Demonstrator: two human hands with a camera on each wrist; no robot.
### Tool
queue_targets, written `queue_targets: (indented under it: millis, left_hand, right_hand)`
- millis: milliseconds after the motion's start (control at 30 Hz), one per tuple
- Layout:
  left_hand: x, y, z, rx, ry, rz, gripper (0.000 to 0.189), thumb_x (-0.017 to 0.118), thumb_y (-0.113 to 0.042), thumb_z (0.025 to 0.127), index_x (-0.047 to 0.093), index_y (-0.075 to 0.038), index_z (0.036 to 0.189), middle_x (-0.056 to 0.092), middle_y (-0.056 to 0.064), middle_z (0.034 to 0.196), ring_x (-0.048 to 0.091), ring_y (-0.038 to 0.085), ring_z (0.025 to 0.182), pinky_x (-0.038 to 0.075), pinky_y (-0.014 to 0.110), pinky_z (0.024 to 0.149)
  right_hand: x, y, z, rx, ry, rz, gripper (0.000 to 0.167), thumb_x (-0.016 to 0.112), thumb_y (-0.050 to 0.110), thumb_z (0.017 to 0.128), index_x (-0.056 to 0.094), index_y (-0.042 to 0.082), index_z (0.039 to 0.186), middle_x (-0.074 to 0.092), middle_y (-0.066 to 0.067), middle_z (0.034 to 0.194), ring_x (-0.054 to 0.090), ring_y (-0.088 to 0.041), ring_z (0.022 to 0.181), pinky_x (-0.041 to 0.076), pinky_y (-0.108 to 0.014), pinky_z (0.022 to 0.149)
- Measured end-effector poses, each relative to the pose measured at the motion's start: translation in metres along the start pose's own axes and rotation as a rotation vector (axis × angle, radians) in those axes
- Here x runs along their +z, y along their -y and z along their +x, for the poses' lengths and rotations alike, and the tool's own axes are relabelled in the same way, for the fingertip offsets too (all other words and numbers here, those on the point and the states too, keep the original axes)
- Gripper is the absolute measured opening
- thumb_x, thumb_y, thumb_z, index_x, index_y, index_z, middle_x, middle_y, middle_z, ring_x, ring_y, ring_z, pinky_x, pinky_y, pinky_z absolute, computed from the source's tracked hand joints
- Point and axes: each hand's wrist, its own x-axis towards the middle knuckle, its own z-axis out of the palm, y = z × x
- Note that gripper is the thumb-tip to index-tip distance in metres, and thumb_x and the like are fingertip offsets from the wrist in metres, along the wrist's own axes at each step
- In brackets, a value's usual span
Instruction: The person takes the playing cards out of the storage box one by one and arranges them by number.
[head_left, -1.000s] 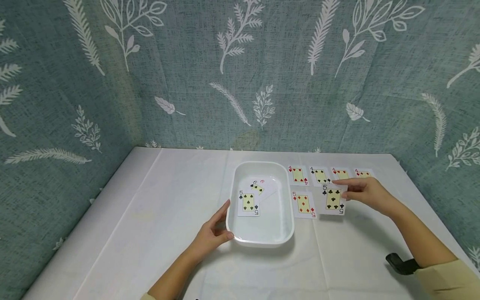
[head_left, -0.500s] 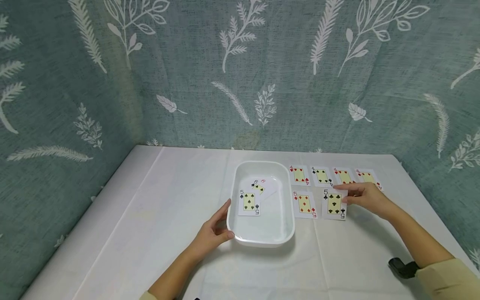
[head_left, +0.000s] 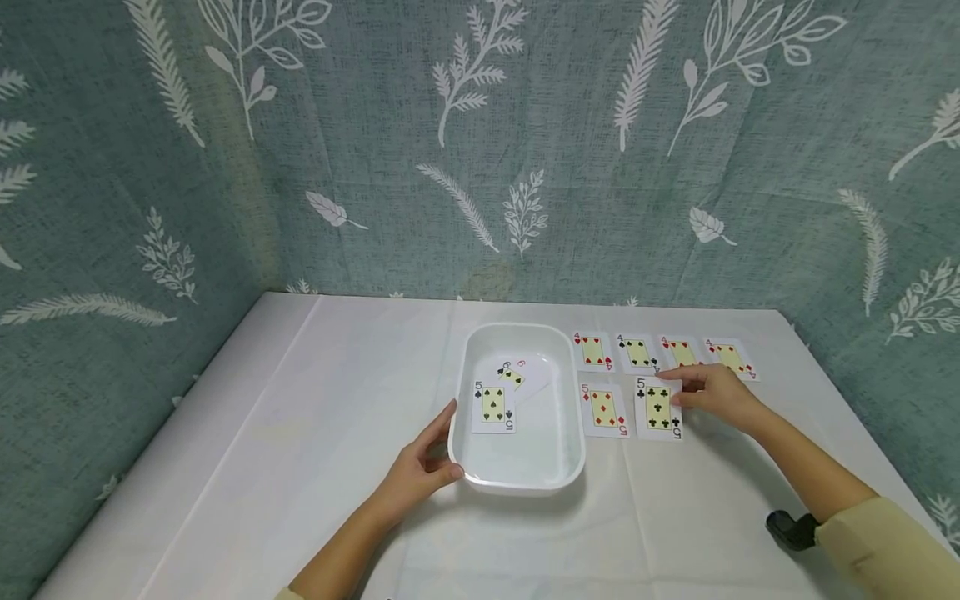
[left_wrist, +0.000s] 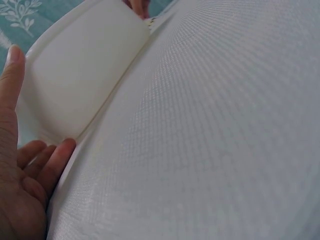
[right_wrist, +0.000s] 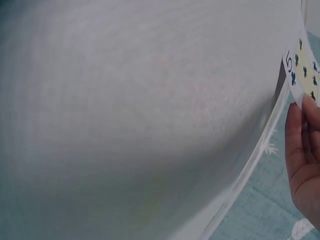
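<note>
My right hand [head_left: 720, 396] pinches the right edge of a five of clubs playing card [head_left: 659, 408], which is low over the white table or touching it; I cannot tell which. In the right wrist view the thumb and fingers hold that card [right_wrist: 304, 70] by its edge. My left hand [head_left: 412, 471] grips the near left corner of a white tray [head_left: 517, 486], with fingers against its side. Inside the tray lie a five of spades [head_left: 492, 406] and, partly covered, a black-suited card [head_left: 512, 377] and a red-marked one. A five of diamonds [head_left: 603, 410] lies between tray and held card.
Behind the fives, a row of fours runs rightward, from a four of hearts [head_left: 592, 352] to a four of diamonds [head_left: 729, 357]. A black device [head_left: 792, 530] sits at my right wrist. Green leaf-patterned cloth [head_left: 390, 167] walls in the table [head_left: 300, 400].
The five of clubs came down and tilted flatter to the right of the five of diamonds, my right hand moving with it. My left hand and the tray stay in place.
</note>
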Motion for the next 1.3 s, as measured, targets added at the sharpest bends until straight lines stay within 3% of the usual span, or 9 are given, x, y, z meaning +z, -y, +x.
queue_targets:
  millis: [800,900,1100,1300]
  left_hand:
    - [0.000,-0.003,-0.001,-0.016,-0.001,0.006,0.084,0.074,-0.030,0.081,0.027,-0.019,0.150,0.047,0.023,0.138,0.049,0.038,0.120,0.051,0.024,0.084]
    - [0.000,-0.003,0.000,-0.020,-0.004,0.008,0.084,0.074,-0.030,0.081,0.027,-0.019,0.150,0.047,0.022,0.138,0.050,0.036,0.120,0.051,0.024,0.085]
    - [-0.001,-0.001,0.001,-0.015,-0.001,0.003,0.084,0.074,-0.031,0.081,0.027,-0.020,0.150,0.046,0.021,0.139,0.050,0.036,0.120,0.051,0.025,0.085]
    - [0.000,0.000,0.001,-0.015,0.002,0.005,0.083,0.074,-0.027,0.082,0.027,-0.021,0.151,0.046,0.022,0.139,0.050,0.036,0.120,0.052,0.025,0.085]
  right_hand:
    - [0.014,-0.003,0.010,0.022,0.032,-0.133,0.041,0.068,0.002,0.082,0.060,-0.004,0.122,0.048,-0.001,0.068,0.039,-0.014,0.061,0.032,-0.024,0.052]
    - [0.014,-0.002,0.011,0.043,0.031,-0.151,0.041,0.070,0.006,0.083,0.061,-0.003,0.122,0.054,-0.004,0.074,0.043,-0.015,0.065,0.035,-0.024,0.054]
    - [0.012,-0.004,0.010,0.047,0.028,-0.187,0.043,0.073,0.014,0.082,0.062,-0.001,0.121,0.064,-0.018,0.101,0.060,-0.027,0.089,0.050,-0.033,0.067]
    - [0.011,-0.006,0.011,0.029,0.006,-0.216,0.049,0.076,0.019,0.079,0.061,-0.002,0.122,0.064,-0.019,0.103,0.061,-0.032,0.093,0.051,-0.041,0.074]
